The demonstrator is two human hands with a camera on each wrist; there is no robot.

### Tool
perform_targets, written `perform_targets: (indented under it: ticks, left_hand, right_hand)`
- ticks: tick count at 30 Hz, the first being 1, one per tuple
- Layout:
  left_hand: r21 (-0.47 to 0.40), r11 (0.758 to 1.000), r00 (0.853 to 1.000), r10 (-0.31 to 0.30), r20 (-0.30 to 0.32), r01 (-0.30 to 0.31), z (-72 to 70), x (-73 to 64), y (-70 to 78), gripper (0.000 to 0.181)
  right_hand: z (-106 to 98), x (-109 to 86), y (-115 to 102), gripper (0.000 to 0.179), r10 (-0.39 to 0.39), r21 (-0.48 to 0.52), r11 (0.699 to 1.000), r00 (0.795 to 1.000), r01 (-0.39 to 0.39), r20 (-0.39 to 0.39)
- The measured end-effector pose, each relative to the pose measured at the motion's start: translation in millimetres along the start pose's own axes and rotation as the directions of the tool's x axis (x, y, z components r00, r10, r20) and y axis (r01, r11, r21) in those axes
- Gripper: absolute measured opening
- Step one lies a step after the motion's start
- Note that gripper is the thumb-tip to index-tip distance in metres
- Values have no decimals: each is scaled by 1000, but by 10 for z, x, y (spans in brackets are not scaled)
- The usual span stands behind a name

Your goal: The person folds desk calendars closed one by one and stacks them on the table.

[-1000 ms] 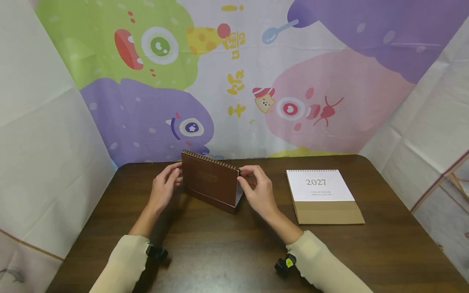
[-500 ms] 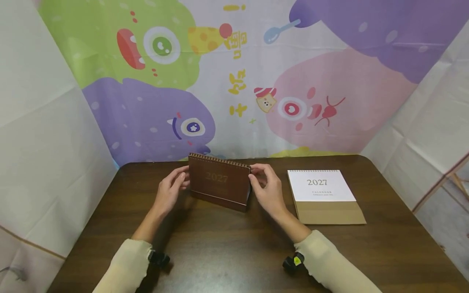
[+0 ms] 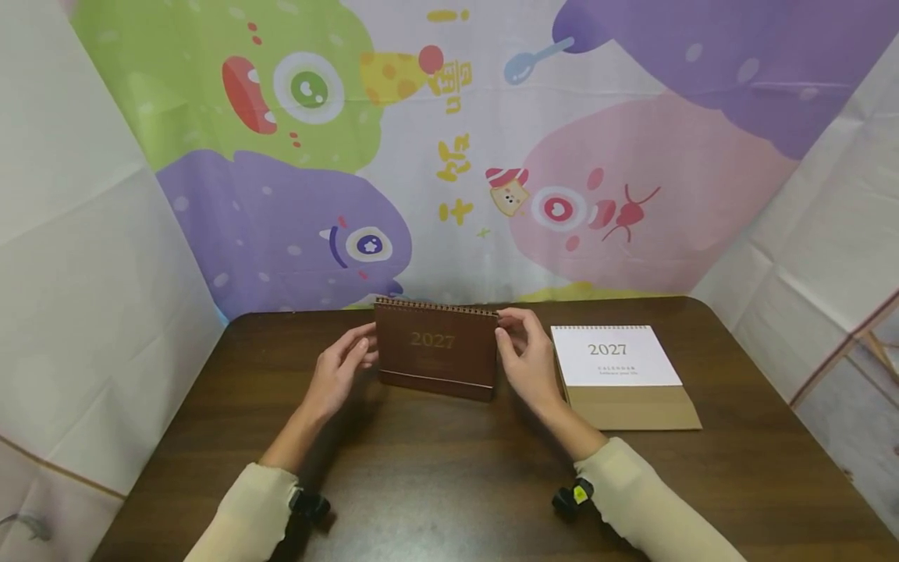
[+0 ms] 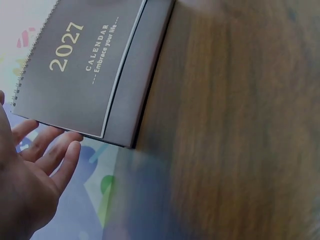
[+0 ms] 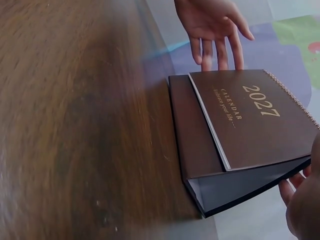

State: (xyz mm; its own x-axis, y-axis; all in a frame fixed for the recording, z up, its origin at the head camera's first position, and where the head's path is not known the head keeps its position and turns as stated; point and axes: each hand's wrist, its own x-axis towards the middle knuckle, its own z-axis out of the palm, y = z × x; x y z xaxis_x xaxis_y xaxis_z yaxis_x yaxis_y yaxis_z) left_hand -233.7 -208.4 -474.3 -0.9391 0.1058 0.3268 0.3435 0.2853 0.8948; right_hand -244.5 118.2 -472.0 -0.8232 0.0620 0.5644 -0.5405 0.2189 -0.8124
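A brown desk calendar (image 3: 435, 351) with gold "2027" lettering and a spiral binding along its top stands tented on the dark wooden table. Fingertips of my left hand (image 3: 340, 371) touch its left side edge, fairly straight, with the thumb off the cover in the left wrist view. My right hand (image 3: 530, 359) holds the upper right corner, thumb near the front edge and fingers bent behind. In the right wrist view those fingers (image 5: 286, 191) lie against the back panel, and the open side of the tent shows. A white-and-tan desk calendar (image 3: 618, 355) stands just to the right.
The table's back edge (image 3: 316, 311) runs close behind the brown calendar. Beyond it hangs a cloth backdrop (image 3: 449, 257) with cartoon monsters. White cloth walls (image 3: 77, 234) close in both sides. Bare wood (image 3: 428, 476) lies in front, between the forearms.
The brown calendar has shifted right and turned so its cover faces more squarely forward. Both hands have moved right with it, bringing the right one close to the white calendar, which stays put.
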Motion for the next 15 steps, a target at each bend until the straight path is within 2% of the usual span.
perform_targets:
  ticks: [15]
  left_hand:
    - [-33, 998, 995, 61, 80, -59, 185, -84, 46, 42]
  right_hand:
    - [-151, 88, 91, 31, 97, 32, 995, 992, -95, -80]
